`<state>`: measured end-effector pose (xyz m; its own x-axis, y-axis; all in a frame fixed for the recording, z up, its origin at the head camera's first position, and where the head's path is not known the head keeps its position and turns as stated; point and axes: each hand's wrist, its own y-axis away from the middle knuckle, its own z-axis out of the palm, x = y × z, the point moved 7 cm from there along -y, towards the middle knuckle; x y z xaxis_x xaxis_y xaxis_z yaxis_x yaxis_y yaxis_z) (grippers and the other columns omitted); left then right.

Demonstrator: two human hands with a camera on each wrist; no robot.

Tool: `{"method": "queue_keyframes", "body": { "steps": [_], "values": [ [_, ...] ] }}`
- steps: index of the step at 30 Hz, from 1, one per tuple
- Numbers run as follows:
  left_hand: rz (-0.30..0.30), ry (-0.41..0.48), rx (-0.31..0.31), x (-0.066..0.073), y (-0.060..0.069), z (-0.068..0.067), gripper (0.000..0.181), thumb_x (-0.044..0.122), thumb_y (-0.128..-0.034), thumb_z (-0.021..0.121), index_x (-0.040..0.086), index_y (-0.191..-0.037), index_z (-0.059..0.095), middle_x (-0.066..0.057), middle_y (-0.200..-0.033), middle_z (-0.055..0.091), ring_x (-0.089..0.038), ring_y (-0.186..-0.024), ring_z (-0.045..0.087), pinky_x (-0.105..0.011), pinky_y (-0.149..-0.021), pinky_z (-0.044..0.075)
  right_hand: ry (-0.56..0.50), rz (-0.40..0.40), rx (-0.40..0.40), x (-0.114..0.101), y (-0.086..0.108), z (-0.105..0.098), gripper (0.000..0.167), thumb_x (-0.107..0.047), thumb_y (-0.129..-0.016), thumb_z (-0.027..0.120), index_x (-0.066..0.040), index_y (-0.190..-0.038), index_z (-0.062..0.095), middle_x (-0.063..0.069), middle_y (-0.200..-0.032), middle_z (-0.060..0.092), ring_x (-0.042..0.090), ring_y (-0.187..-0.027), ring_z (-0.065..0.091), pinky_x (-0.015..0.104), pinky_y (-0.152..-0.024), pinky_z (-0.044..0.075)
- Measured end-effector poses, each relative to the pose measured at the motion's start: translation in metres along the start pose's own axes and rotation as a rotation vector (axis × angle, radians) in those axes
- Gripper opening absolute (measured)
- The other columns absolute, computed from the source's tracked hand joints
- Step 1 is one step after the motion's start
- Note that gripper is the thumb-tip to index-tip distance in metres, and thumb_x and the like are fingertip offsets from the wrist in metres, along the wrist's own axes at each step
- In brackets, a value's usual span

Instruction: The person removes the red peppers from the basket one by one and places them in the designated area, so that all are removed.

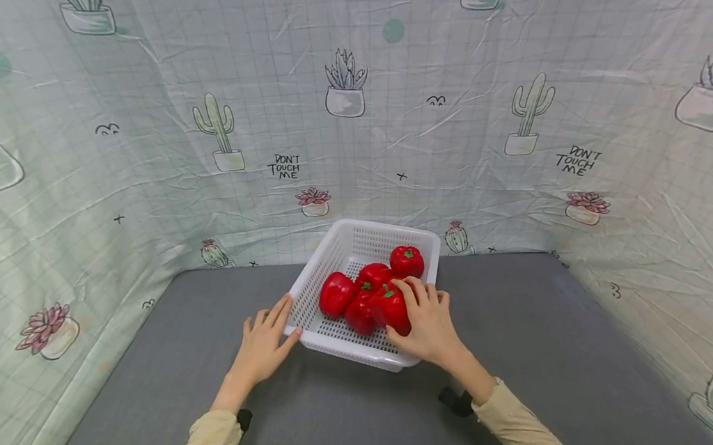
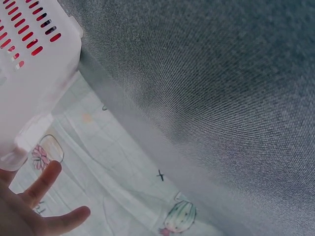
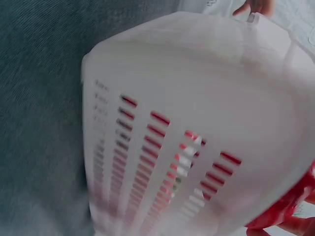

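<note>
A glossy red bell pepper (image 1: 388,311) lay in the grip of the right hand (image 1: 429,325)

Just right of centre in the lower half of the head view, the pepper was at the near right part of a white perforated plastic basket (image 1: 354,352), its green stem (image 1: 390,290) showing at the top. The thumb lay at its near side and the fingers over its right shoulder, so the right grip was grasping it; whether its base touched the basket's floor could not be told. Four other red bell peppers (image 1: 337,294) lay to its left and beyond it. At the basket's left rim the left hand (image 1: 262,345) had its fingers spread and touching the plastic, its grip released.

The pepper would probably handle as light and firm, though hollow walls could dent under a hard squeeze. Its shiny skin looked slippery, so a broad hold round the bulging shoulders seemed safer than a pinch at the short stem. The thin-walled basket could slide on the grey worktop (image 1: 322,428) if knocked; its rim looked the best place to steady it.
</note>
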<state>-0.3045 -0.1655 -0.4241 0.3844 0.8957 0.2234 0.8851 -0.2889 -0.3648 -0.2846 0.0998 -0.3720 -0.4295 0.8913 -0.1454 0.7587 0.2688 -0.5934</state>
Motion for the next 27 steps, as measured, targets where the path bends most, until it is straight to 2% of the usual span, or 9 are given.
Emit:
{"method": "queue_keyframes", "body": {
  "steps": [5,13,20,27],
  "values": [
    [-0.003,0.002,-0.002,0.0,0.0,0.0,0.064,0.045,-0.088,0.046,0.014,-0.141,0.028,-0.002,-0.146,0.028,-0.029,-0.115,0.038,-0.067,-0.092,0.021,-0.009,-0.019,0.021,0.006,0.001,-0.008,0.085,-0.032,-0.053,0.074,-0.017,-0.128,0.037,0.01,-0.117,0.045,0.024,-0.099,0.045,0.046,-0.08,0.033],
    [-0.008,-0.002,-0.006,0.0,0.0,0.001,0.065,0.046,-0.0879,0.046,0.014,-0.141,0.028,-0.002,-0.147,0.028,-0.029,-0.116,0.038,-0.067,-0.092,0.021,0.02,-0.057,0.035,0.016,0.002,-0.02,0.091,-0.031,-0.052,0.077,-0.023,-0.13,0.032,0.013,-0.115,0.044,0.027,-0.097,0.049,0.048,-0.079,0.035],
    [-0.008,-0.006,-0.008,-0.001,-0.001,0.001,0.065,0.047,-0.0879,0.045,0.014,-0.141,0.028,-0.002,-0.147,0.028,-0.028,-0.116,0.038,-0.067,-0.092,0.021,0.051,-0.078,0.068,0.028,0.001,-0.033,0.081,-0.031,-0.057,0.074,-0.025,-0.129,0.037,0.015,-0.112,0.044,0.03,-0.091,0.048,0.048,-0.077,0.034],
    [-0.012,-0.008,-0.016,-0.001,-0.001,0.001,0.065,0.047,-0.0878,0.045,0.014,-0.141,0.028,-0.002,-0.146,0.028,-0.028,-0.114,0.038,-0.066,-0.093,0.02,0.084,-0.045,0.086,0.047,0.001,-0.045,0.074,-0.032,-0.058,0.074,-0.021,-0.124,0.04,0.017,-0.111,0.045,0.033,-0.093,0.047,0.05,-0.075,0.034]
  ]
}}
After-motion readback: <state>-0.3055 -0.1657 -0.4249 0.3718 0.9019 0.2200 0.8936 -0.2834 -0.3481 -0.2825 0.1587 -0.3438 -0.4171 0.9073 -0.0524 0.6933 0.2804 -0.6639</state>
